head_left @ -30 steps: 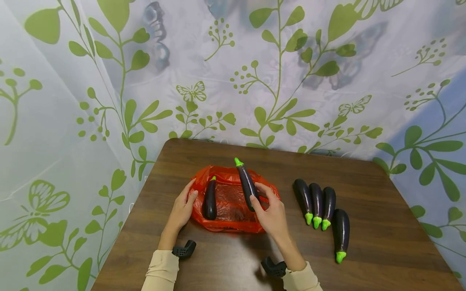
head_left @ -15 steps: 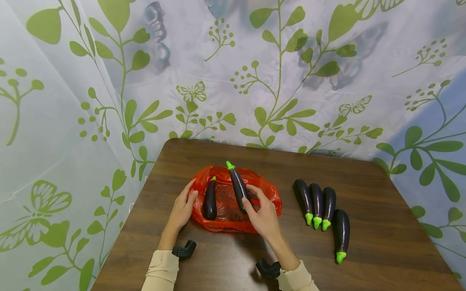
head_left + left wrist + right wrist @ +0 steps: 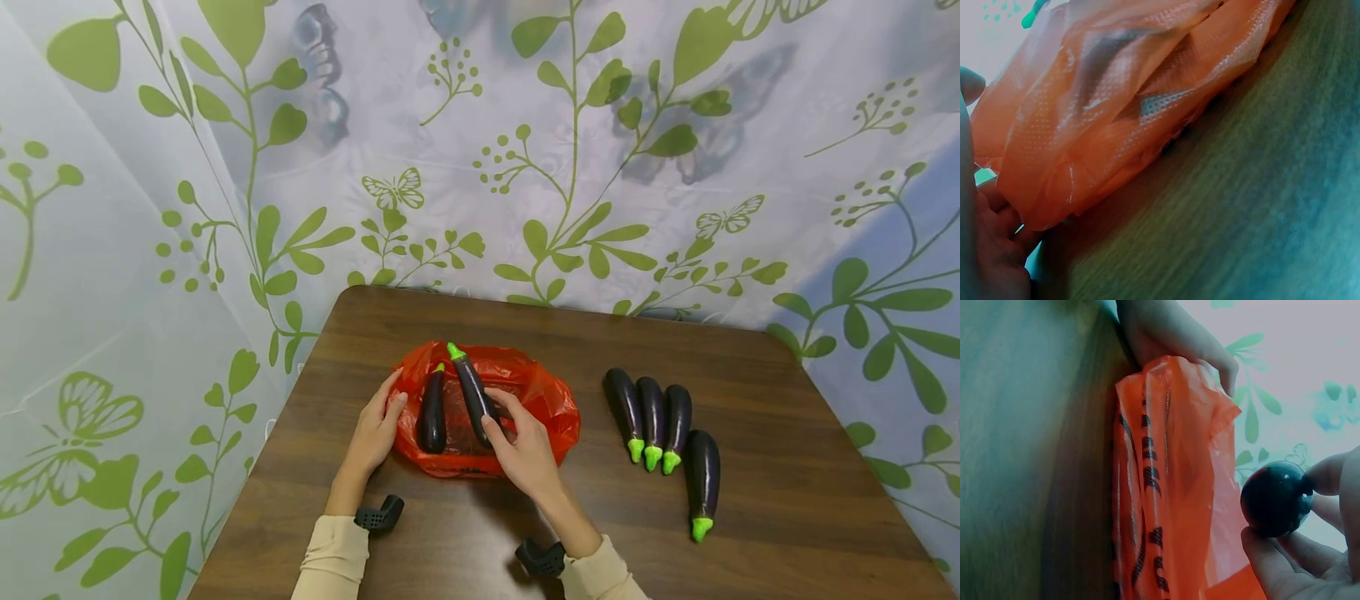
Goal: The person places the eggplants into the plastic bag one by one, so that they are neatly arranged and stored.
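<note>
A red plastic bag (image 3: 525, 458) lies spread open on the table, and a dark purple eggplant (image 3: 432, 414) with a green tip rests inside it on the left. My left hand (image 3: 377, 425) holds the bag's left side, its fingers outside the film in the left wrist view. My right hand (image 3: 525, 446) pinches a second eggplant (image 3: 471, 392) between thumb and fingers, over the bag's opening. This eggplant leans with its green stem end away from me. Its round dark end (image 3: 1275, 499) faces the camera in the right wrist view.
On the right of the brown wooden table (image 3: 780, 467), three eggplants (image 3: 654, 423) lie side by side, with another eggplant (image 3: 702, 483) nearer the front. A leaf-patterned curtain (image 3: 465, 150) hangs behind the table.
My right hand has carried its eggplant left and slightly lower, close beside the one in the bag. My left hand keeps its place at the bag's left side.
</note>
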Demonstrator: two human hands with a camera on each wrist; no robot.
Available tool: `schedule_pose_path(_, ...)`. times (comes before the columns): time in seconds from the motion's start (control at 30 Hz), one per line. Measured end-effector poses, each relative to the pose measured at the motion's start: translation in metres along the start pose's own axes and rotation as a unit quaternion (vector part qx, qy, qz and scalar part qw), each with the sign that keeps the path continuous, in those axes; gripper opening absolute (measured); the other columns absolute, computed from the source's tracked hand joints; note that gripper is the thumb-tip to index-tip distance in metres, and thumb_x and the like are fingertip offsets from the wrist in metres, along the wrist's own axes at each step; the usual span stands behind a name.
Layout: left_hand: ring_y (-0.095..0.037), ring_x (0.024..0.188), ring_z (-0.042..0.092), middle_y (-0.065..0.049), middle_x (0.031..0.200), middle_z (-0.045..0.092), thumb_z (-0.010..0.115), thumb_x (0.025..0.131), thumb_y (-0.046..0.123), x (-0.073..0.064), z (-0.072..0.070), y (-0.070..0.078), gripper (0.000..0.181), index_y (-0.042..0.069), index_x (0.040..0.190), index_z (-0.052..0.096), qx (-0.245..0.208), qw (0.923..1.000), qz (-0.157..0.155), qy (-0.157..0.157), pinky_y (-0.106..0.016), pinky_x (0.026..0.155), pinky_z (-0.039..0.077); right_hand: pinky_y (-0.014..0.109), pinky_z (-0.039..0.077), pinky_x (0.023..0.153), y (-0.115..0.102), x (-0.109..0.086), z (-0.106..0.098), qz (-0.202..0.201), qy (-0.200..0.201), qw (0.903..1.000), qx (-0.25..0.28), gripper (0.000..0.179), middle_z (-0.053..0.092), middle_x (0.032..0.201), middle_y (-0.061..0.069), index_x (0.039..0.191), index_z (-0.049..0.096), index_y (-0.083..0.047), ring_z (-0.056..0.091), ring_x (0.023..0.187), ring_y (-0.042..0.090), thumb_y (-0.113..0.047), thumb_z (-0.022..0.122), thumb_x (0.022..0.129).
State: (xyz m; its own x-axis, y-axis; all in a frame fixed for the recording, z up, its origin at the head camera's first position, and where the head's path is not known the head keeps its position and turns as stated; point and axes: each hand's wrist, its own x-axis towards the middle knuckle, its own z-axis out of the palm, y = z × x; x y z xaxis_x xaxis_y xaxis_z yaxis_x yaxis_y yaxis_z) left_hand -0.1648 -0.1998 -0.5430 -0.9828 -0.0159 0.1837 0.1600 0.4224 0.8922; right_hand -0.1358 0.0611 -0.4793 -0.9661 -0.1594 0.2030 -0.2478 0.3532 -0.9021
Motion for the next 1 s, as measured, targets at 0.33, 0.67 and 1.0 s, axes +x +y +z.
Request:
schedule_pose_path(0.33, -0.04, 0.147, 0.042, -0.017, 0.159, 0.045, 0.049, 0.109, 0.037, 0.0, 0.0, -0.001, 0.052, 0.019, 0.157, 0.043, -0.002, 1.0, 0.0, 0.001, -0.06, 0.121, 0.03, 0.038, 0.06, 0.091, 0.005, 0.0, 0.009, -0.015, -0.042, 0.9989, -0.011, 0.035, 0.063, 0.14, 0.001, 0.137, 0.065, -0.027, 0.067, 0.116, 0.025, -0.022, 0.066, 0.102)
schedule_pose_path(0.67, -0.041, 0.147, 0.042, -0.017, 0.16, 0.044, 0.049, 0.109, 0.036, 0.001, 0.0, -0.001, 0.052, 0.018, 0.157, 0.043, 0.001, 1.0, 0.0, 0.002, -0.06, 0.121, 0.03, 0.042, 0.059, 0.095, 0.006, 0.0, 0.016, -0.042, -0.041, 0.9968, -0.056, 0.031, 0.063, 0.142, 0.004, 0.132, 0.071, -0.024, 0.063, 0.127, 0.023, -0.018, 0.066, 0.102)
schedule_pose_path(1.0, -0.04, 0.147, 0.042, -0.017, 0.16, 0.044, 0.049, 0.109, 0.035, 0.0, 0.0, 0.0, 0.051, 0.017, 0.157, 0.043, -0.003, 1.0, 0.0, 0.002, -0.06, 0.121, 0.029, 0.041, 0.058, 0.096, 0.015, 0.003, 0.024, -0.024, -0.04, 0.9966, -0.069, 0.032, 0.065, 0.139, 0.003, 0.135, 0.068, -0.026, 0.064, 0.121, 0.018, -0.023, 0.064, 0.103)
